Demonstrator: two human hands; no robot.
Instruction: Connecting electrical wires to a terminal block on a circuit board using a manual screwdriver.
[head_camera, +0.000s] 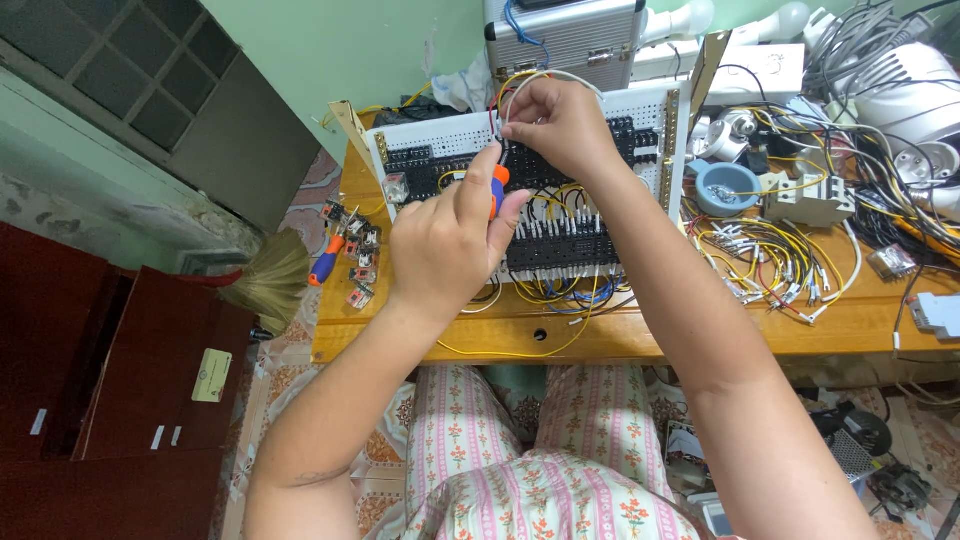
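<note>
Screwdriver (497, 190) and wires (520, 85) at the white board (655, 110).
The left hand (450, 235) grips the screwdriver; the right hand (560, 125) pinches the wires.

The screwdriver (497, 190) is orange and blue. The board (655, 105) is white with black blocks (565, 245) and yellow wires (770, 260). The tabletop (700, 335) is honey-brown; the trousers (560, 470) pink-striped with flowers.

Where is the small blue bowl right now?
In the head view, the blue bowl sits on the wooden table, right of the white wiring board, above the loose yellow wires.
</note>
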